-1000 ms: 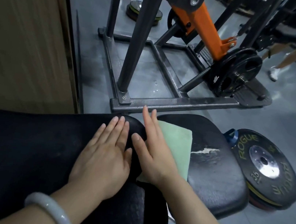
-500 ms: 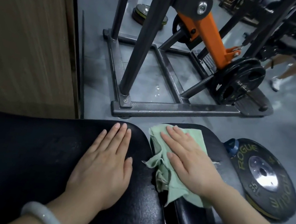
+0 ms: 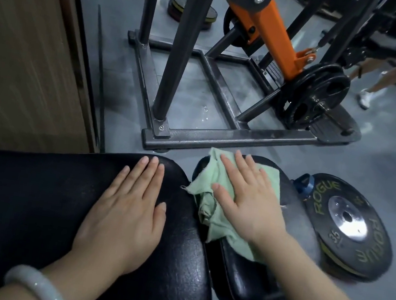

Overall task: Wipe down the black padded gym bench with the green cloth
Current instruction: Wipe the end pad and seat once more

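Observation:
The black padded bench fills the lower left, and its smaller seat pad lies to the right across a gap. My left hand rests flat on the large pad, fingers together, holding nothing. My right hand presses flat on the crumpled green cloth, which covers the seat pad's far end and sags into the gap between the pads. The fingers lie spread on top of the cloth rather than curled around it.
A black Rogue weight plate lies on the grey floor right of the seat pad. A steel machine frame with an orange arm stands just beyond. A wooden wall is at the left. A person's legs are at the far right.
My right hand has pushed the cloth rightward and forward, from the gap onto the seat pad's far end; the cloth went from folded flat to crumpled. My left hand has stayed in place.

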